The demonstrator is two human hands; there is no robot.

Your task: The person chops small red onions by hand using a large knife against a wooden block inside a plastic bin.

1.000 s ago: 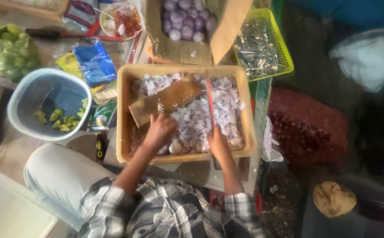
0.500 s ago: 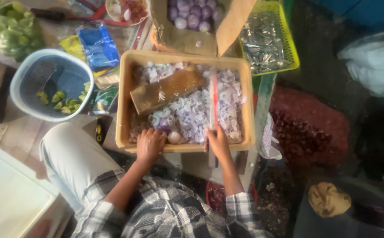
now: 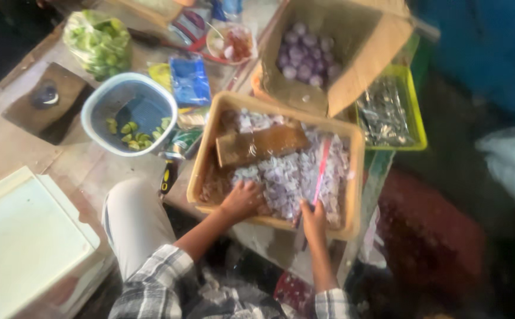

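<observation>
A tan plastic tray (image 3: pixel 204 159) holds a heap of sliced purple shallots (image 3: pixel 287 174) and a brown wooden board (image 3: pixel 260 145). My left hand (image 3: pixel 242 201) lies palm down on the slices at the tray's near edge, fingers curled; what is under it is hidden. My right hand (image 3: pixel 313 221) sits at the near rim, closed around the end of a thin pink knife (image 3: pixel 323 165) that points away across the slices.
A cardboard box (image 3: pixel 358 71) of whole purple shallots stands behind the tray, with a yellow-green basket (image 3: pixel 414 118) to its right. On the left are a blue bowl (image 3: pixel 101 103) with lime pieces, a bag of limes (image 3: pixel 98 41) and a white board (image 3: pixel 21 236).
My left hand has drawn back from beside the wooden board to the tray's near edge. My right hand stays at the near rim with the pink knife. The view has shifted.
</observation>
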